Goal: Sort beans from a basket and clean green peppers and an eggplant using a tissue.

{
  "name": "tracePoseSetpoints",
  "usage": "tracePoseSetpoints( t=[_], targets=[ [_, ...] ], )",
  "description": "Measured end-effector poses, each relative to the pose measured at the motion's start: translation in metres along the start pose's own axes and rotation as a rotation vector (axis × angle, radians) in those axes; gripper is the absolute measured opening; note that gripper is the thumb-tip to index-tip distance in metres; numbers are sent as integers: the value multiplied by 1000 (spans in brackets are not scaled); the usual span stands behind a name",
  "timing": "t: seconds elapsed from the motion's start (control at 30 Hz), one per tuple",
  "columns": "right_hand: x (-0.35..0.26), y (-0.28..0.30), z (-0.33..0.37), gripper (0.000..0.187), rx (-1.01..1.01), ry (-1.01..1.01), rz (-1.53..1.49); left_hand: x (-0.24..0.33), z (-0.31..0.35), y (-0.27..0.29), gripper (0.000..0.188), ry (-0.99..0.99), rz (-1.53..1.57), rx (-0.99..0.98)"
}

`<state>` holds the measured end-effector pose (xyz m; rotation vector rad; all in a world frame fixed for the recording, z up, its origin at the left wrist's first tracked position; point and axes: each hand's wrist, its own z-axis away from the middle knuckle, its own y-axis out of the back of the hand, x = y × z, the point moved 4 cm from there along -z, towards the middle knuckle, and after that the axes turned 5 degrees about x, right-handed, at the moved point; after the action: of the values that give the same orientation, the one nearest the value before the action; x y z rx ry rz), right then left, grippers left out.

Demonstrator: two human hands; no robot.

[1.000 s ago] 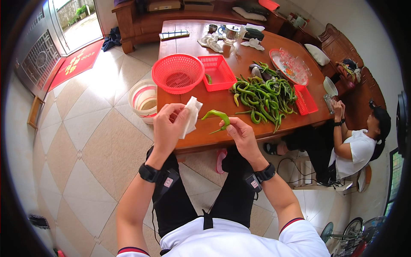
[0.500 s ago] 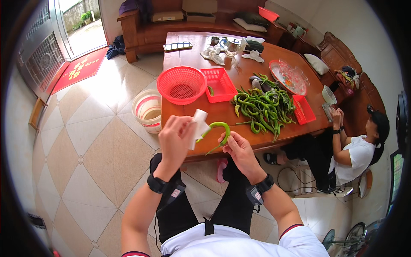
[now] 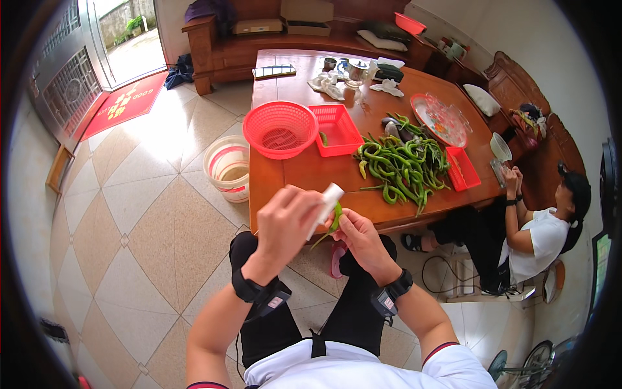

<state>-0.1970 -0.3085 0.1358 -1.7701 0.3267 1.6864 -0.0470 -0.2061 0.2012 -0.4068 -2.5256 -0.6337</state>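
Observation:
My left hand (image 3: 284,222) grips a white cloth (image 3: 326,201), pressed against a long green pepper (image 3: 335,219). My right hand (image 3: 360,237) holds that pepper from below, so only a short stretch of it and its thin stem show between the hands. Both hands hover over my lap at the near edge of the wooden table (image 3: 304,174). A pile of green peppers (image 3: 400,166) lies on the table ahead and to the right. A round red basket (image 3: 280,129) and a square red basket (image 3: 335,128) stand beyond my hands.
A white bucket (image 3: 229,168) stands on the tiled floor left of the table. A small red tray (image 3: 462,168) and a glass dish (image 3: 442,119) sit past the peppers. Another person (image 3: 538,228) sits at the table's right end. A wooden bench lines the far wall.
My hands have drawn closer to my body and together. The pepper, earlier lying crosswise between them, is now mostly covered by the cloth and my fingers.

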Motion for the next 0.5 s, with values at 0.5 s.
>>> tracePoseSetpoints(
  t=[0.5],
  targets=[
    [-2,-10,0,27,63,80,141,11,18,-6,10,209,113,-109]
  ],
)
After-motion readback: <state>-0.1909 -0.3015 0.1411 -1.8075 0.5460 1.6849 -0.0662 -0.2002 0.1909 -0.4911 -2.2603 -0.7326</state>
